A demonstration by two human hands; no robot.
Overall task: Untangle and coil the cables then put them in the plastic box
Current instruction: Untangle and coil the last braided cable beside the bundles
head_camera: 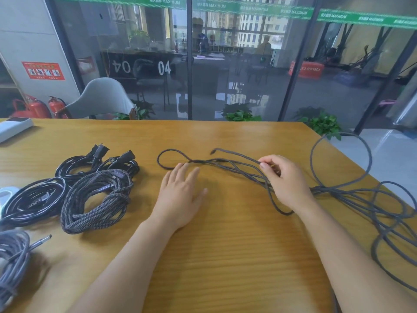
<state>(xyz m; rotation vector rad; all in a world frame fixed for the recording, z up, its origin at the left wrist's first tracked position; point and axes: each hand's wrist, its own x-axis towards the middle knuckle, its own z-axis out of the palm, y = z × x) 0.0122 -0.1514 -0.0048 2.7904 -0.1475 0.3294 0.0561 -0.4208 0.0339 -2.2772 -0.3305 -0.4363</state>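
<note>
Wooden bench (225,256). Far left: coiled black cables (33,199), a braided grey coil (97,199) and black power cords (99,161), lying close together. Centre: left hand (180,195) released, fingers straight, flat on the bench, fingertips touching the loose dark cable (237,163). Right hand (284,179) pinches a strand of that cable. Its remaining loops sprawl tangled to the right, past the bench edge.
</note>
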